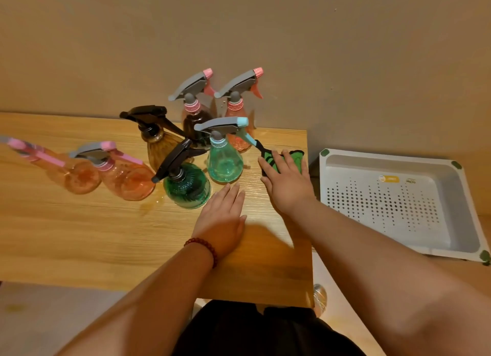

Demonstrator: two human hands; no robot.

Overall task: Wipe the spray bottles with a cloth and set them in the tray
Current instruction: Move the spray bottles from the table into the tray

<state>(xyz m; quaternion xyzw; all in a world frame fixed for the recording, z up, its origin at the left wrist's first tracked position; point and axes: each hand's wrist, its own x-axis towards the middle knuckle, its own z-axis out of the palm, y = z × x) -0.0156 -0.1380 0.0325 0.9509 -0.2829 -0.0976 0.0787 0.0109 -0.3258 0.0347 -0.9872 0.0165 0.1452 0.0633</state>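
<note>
The green-and-black cloth (297, 157) is pressed at the table's (79, 236) far right corner under the flat, slightly spread fingers (284, 157) of the right hand (285, 185). The left hand (223, 217) is laid flat, fingers straight, just short of the teal bottle (224, 161). The white tray (385, 154) is set apart, rightward.

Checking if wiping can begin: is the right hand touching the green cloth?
Touching. The head view shows the right hand lying flat on the green cloth, covering most of it, with no gap visible between them.
</note>
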